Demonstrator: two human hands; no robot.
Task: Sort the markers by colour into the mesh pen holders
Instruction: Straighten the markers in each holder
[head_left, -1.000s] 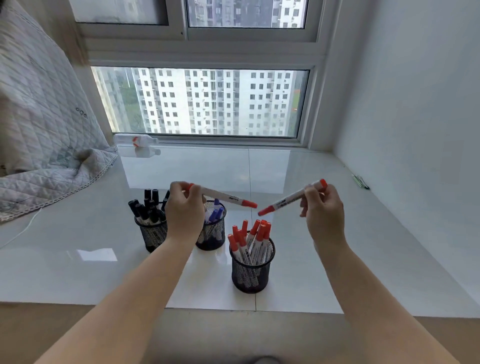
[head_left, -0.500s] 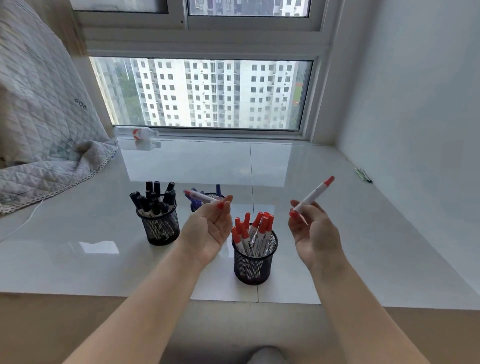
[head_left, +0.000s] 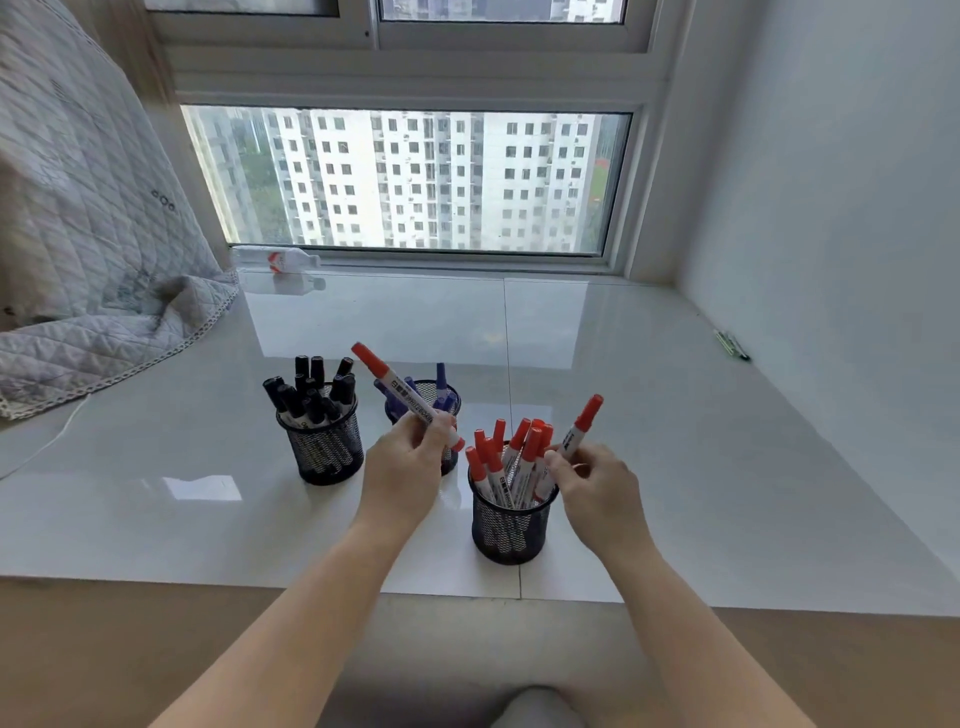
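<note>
Three black mesh pen holders stand on the white sill. The left holder is full of black markers. The middle holder, partly behind my left hand, has blue markers. The near holder is packed with several red markers. My left hand grips a red-capped white marker, tilted with its cap up and to the left. My right hand holds another red marker at the near holder's right rim, cap up, lower end among the red markers.
A quilted grey blanket lies at the left, with a thin white cable beside it. A plastic bottle rests against the window frame. Green pens lie by the right wall. A wooden edge runs along the front.
Both hands turned from palm-up to gripping. The right hand dropped with its red marker to the near holder's rim. The left hand closed on its marker and tilted it upward.
</note>
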